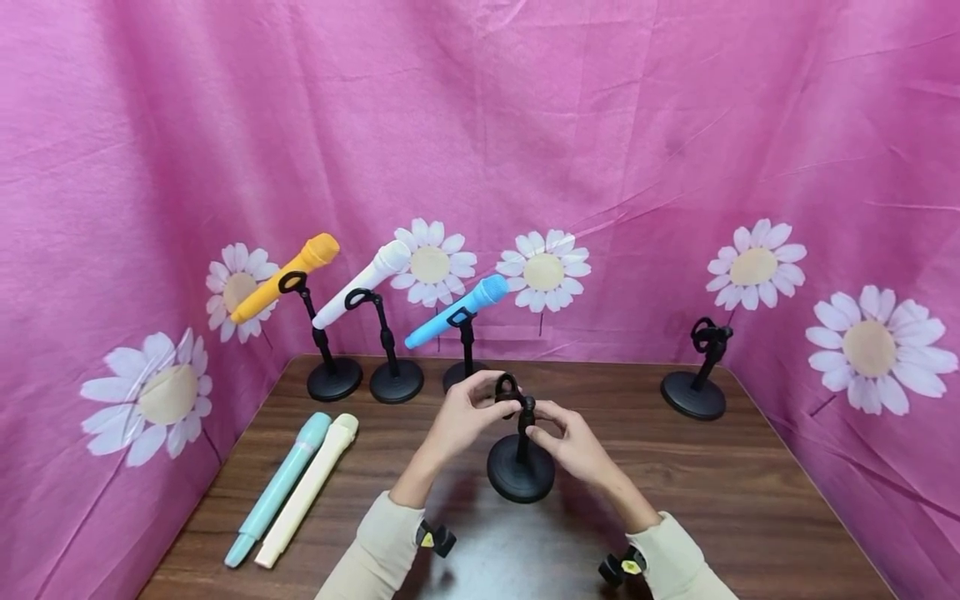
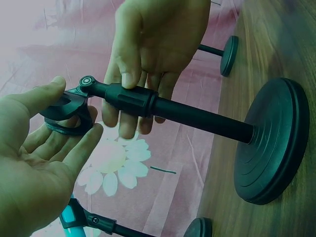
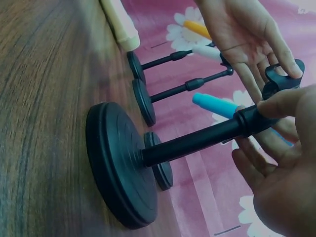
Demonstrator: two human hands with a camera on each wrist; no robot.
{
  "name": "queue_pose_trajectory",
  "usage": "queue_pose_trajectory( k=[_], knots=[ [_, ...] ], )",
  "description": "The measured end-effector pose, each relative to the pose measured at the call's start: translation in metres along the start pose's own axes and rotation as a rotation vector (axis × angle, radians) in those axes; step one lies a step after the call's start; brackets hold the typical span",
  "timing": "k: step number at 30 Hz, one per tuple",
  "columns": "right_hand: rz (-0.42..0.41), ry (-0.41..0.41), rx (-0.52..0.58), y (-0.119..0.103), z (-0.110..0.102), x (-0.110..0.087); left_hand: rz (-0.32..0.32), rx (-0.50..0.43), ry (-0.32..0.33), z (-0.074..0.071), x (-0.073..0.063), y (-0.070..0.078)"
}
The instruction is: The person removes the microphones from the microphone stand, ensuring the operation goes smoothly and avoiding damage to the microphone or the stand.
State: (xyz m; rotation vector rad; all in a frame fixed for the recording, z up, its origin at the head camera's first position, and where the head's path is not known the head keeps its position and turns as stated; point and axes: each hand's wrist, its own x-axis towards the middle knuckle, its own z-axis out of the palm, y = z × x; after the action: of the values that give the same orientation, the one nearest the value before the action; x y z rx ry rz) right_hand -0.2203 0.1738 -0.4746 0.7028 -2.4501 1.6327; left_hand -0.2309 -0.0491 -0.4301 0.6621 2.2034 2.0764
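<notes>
One stand [image 1: 521, 477] sits upright on the counter [image 1: 637, 500], head view, left hand [image 1: 467, 415] and right hand [image 1: 576, 446] meeting it. Left wrist view: left hand clamped on its clip [image 2: 70, 112]. Right wrist view: right hand clamped on its collar [image 3: 250, 122].

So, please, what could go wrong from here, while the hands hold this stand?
The left fingers hold the clip of the black stand; turning it too hard might strain the pivot. A blue microphone rests in another stand beyond those fingers, so a forward push could knock it. The cream microphone lies loose near the left sleeve, which may roll it.
</notes>
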Motion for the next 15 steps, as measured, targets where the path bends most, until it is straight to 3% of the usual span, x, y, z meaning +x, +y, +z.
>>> queue_pose_trajectory(
  k=[6, 12, 15],
  knots=[
    [0.018, 0.056, -0.072, 0.0021, 0.0, -0.0009, 0.002, 0.004, -0.012, 0.0014, 0.0, 0.0],
    [-0.012, 0.011, -0.028, 0.0031, -0.0003, -0.0004, -0.004, 0.011, -0.001, 0.0002, -0.0004, 0.0006],
    [-0.048, 0.028, -0.067, 0.0027, -0.0002, 0.0009, -0.009, 0.01, -0.003, -0.0004, -0.0008, 0.0006]
  ],
)
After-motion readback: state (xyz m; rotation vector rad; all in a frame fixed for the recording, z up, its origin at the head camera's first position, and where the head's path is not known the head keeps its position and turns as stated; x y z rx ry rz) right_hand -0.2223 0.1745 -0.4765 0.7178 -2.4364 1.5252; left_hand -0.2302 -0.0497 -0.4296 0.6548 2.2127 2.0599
